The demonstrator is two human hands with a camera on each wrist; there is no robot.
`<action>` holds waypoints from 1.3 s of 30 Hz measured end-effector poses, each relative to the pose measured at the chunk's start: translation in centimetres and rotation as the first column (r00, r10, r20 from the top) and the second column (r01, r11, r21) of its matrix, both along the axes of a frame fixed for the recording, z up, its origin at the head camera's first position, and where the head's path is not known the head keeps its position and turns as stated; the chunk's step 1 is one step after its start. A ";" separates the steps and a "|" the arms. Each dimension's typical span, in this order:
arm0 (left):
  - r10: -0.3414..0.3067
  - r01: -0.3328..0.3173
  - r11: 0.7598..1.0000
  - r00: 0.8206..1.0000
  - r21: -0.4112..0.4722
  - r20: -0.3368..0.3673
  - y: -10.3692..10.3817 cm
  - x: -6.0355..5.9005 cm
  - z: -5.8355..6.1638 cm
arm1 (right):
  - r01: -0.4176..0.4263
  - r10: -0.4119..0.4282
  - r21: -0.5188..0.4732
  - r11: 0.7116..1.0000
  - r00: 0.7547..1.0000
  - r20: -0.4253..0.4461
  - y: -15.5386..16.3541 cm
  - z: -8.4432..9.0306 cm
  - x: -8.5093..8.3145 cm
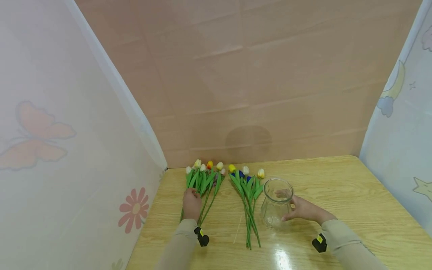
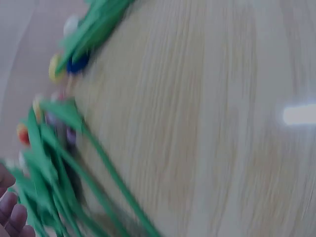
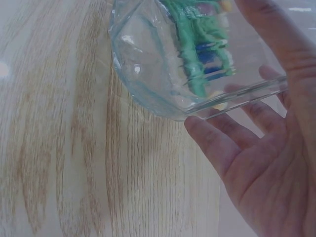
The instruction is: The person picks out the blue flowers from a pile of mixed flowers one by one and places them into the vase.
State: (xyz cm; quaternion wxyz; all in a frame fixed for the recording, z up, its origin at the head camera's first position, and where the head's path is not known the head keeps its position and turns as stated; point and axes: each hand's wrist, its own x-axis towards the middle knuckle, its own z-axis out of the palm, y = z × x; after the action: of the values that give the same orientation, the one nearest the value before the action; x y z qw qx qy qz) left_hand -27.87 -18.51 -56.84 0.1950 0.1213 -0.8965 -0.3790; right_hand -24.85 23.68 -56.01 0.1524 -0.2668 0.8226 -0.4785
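At the left, a bunch of artificial tulips (image 1: 204, 182) with white, yellow, orange and pink heads lies on the table. My left hand (image 1: 191, 204) is over its stems and leaves, fingers bent (image 2: 15, 217); whether they grip a stem I cannot tell. A second tulip bunch (image 1: 248, 191), with yellow, white and blue heads, lies in the middle with its stems crossed. Right of it is a clear glass vase (image 1: 275, 210), its round mouth facing up. My right hand (image 1: 300, 210) holds the vase from the right side, thumb nearer me and fingers behind the glass.
Both bunches and the vase are on a wooden table (image 1: 337, 187). A brown cloth wall (image 1: 253, 93) stands behind it, with printed cloth walls at the left (image 1: 84, 150) and right (image 1: 405, 142). Light glares off the table front.
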 end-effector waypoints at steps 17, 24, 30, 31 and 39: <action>-0.469 0.439 0.878 0.870 0.189 0.154 11.0 3.5 0.1 | 0.016 -0.016 -0.006 1.000 1.000 0.009 0.1 -0.1 0.2; -0.488 0.477 0.873 0.850 0.106 0.197 13.6 4.6 -2.1 | 0.002 -0.002 0.001 1.000 1.000 -0.023 0.1 0.1 0.3; -0.446 0.434 0.895 0.867 0.106 0.222 14.6 4.4 -3.2 | -0.005 0.005 -0.002 1.000 1.000 -0.028 0.1 0.1 0.1; -0.440 0.426 0.898 0.869 0.108 0.225 14.7 4.3 -3.2 | -0.006 0.006 -0.004 1.000 1.000 -0.031 0.1 0.1 0.1; -0.414 0.393 0.910 0.875 0.134 0.249 15.2 3.9 -3.8 | -0.005 0.005 -0.003 1.000 0.999 -0.033 0.1 0.1 0.0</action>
State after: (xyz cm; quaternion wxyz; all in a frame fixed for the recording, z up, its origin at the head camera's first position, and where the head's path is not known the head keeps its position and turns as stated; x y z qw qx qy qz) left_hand -23.94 -3.28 -60.67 -0.0180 -0.0100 -0.9044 -0.4263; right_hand -24.83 23.74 -55.88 0.1398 -0.2767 0.8236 -0.4750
